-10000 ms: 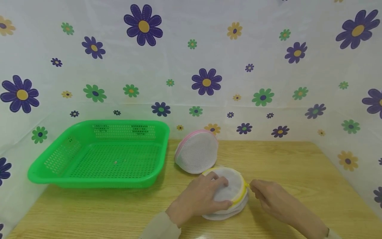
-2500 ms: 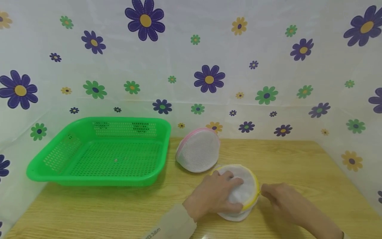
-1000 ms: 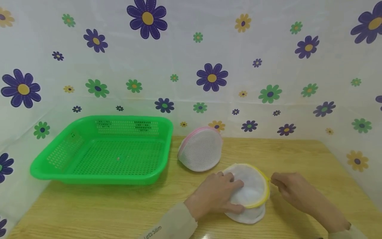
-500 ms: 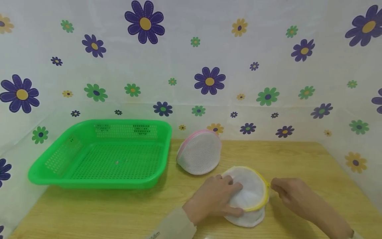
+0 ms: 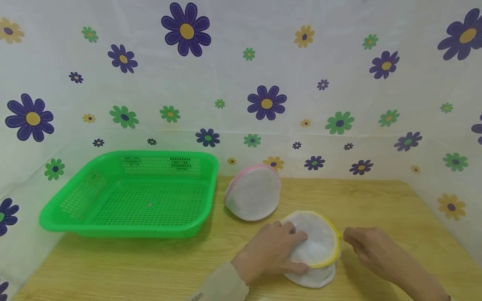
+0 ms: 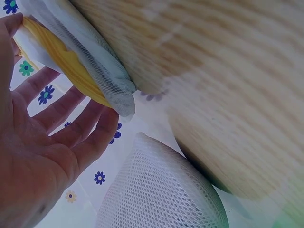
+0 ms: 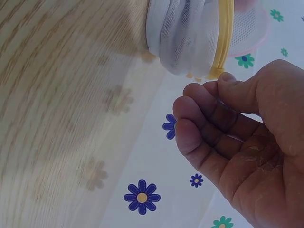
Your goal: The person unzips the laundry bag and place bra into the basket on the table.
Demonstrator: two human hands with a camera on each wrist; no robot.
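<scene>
A round white mesh laundry bag (image 5: 315, 237) with a yellow zipper band sits on the table, right of centre in the head view. My left hand (image 5: 268, 251) grips it from the left, thumb at the near edge and fingers over the top. In the left wrist view those fingertips meet the yellow zipper band (image 6: 66, 61). At the bag's right side my right hand (image 5: 373, 251) pinches the small yellow zipper pull (image 5: 340, 236) between thumb and index finger. The right wrist view shows its other fingers curled, and the bag's soft folded side (image 7: 185, 38) below the band.
Behind the bag stands a second white mesh bag with pink trim (image 5: 256, 194), close to the left hand. A green plastic basket (image 5: 132, 229) with perforated walls occupies the left of the wooden table (image 5: 150, 267). A flower-print sheet (image 5: 226, 75) hangs behind and at the sides.
Since ten seconds ago the yellow-banded bag and both hands have shifted right, and the bag has turned somewhat. Over the last second the hands have barely moved. Basket and pink-trimmed bag stay put.
</scene>
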